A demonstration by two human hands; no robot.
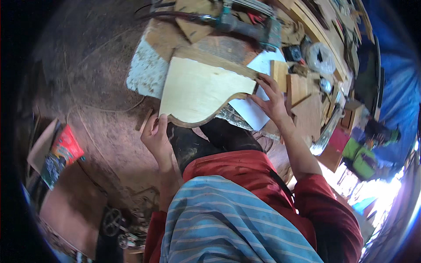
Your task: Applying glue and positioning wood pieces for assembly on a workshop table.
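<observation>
Left hand (154, 133): closed on the lower left corner of the curved plywood panel (199, 90), so it is steadied.
Right hand (272, 101): fingers pressed on the panel's right end, pinning it.
Panel: centre frame, laid over the workbench (147, 72) edge.
Power tool (245, 24): parked above, upper centre.

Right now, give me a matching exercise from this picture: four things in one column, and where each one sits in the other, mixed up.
Things:
1. left hand
2. right hand
3. power tool
4. red package

Places:
A. on the floor at the left
B. at the pale wooden board's lower curved edge
C. at the board's right end
D. at the bench's far side

Pairs: 1-B, 2-C, 3-D, 4-A
</observation>
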